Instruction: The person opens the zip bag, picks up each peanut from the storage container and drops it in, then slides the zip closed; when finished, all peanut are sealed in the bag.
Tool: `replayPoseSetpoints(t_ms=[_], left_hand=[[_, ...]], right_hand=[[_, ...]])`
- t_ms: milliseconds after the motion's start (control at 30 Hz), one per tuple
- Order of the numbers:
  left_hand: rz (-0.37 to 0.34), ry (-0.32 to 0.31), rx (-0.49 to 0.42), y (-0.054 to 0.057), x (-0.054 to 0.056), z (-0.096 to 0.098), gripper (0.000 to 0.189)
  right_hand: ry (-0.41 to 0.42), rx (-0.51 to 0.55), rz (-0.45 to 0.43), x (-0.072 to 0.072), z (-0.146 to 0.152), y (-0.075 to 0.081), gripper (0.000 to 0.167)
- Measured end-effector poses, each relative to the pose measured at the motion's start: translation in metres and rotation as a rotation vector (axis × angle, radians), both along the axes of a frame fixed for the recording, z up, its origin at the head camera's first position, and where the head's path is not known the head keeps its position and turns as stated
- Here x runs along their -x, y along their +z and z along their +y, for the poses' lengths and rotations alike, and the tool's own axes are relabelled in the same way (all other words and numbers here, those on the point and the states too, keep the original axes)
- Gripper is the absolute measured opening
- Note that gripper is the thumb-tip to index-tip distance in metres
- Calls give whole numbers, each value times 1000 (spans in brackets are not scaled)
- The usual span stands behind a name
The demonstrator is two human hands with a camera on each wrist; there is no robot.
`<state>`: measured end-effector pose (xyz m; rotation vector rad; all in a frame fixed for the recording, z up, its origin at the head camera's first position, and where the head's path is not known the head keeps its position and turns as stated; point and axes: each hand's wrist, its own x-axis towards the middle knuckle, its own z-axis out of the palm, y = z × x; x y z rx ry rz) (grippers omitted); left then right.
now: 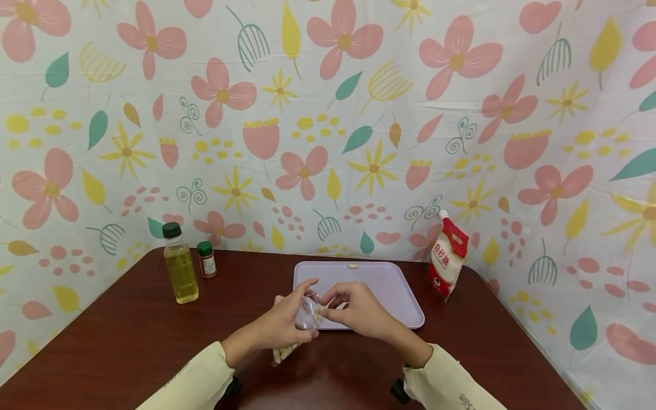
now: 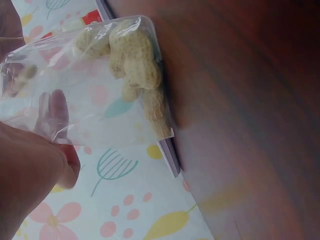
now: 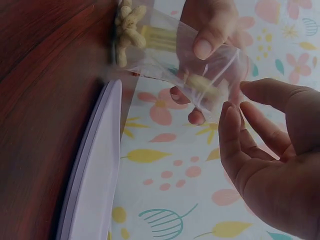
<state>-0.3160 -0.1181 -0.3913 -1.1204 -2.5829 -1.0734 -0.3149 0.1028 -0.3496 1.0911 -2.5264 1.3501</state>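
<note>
My left hand [image 1: 283, 320] grips a clear plastic bag [image 2: 82, 95] near its mouth, thumb on one side and fingers on the other. Several unshelled peanuts [image 3: 130, 30] sit at the bag's bottom end. Another peanut [image 3: 202, 86] shows through the plastic near the opening, apart from that cluster. My right hand [image 1: 359, 310] is at the bag's mouth, thumb and fingertips bent towards each other with a small gap and nothing visible between them. Behind the hands lies a lilac tray [image 1: 392, 290], with a single peanut [image 1: 352, 266] at its far rim.
At the left of the brown table [image 1: 128, 324] stand a bottle of yellow oil [image 1: 181, 273] with a dark green cap and a small green-capped jar [image 1: 207, 263]. A red and white spouted pouch [image 1: 447, 259] stands at the back right. A flowered curtain [image 1: 328, 142] hangs behind the table.
</note>
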Motion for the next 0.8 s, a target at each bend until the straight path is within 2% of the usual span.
replayPoseSetpoints(t_ms=[100,167,367,433,500,600,667,800], left_hand=[[5,16,-7,0,-1,-2,94],[13,19,-46,0,-1,-4,94],[-33,-3,-314,-2,2,-15,93],[-53,5,-380,-2,2,-17,92],[-56,4,-393,-3,1,-19,91],[-98,-8,-405,-2,-1,-20,91],[-125,-10,-421,-1,-1,-21,89],[-135,-16,-407,4,0,-23,90]], right_hand=[[-8,24,-52,-3,3,3,10],[-12,41,-82,-5,6,6,11],[-62,77,-132,-7,11,10,8],[-81,91,-141,-6,12,11,8],[-97,111,-157,-5,14,10,10],[-125,131,-183,1,18,7,11],[-147,142,-208,7,22,4,12],[-194,140,-255,20,28,-3,15]])
